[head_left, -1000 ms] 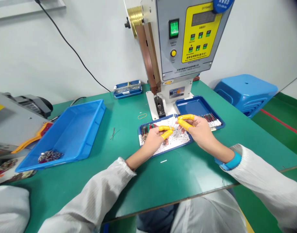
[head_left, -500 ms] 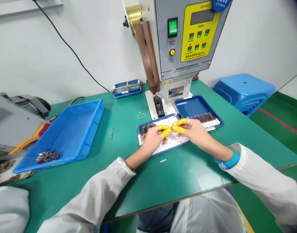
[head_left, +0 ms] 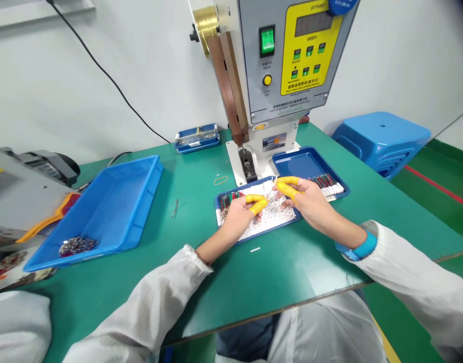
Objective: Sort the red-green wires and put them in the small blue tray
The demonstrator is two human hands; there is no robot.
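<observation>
Pinching thin white pieces above the blue tray: left hand, yellow-covered finger and thumb together. Right hand: fingertips just beside; whether closed on a piece, cannot tell. Risk: a slack pinch could spill pieces onto the green table.
</observation>
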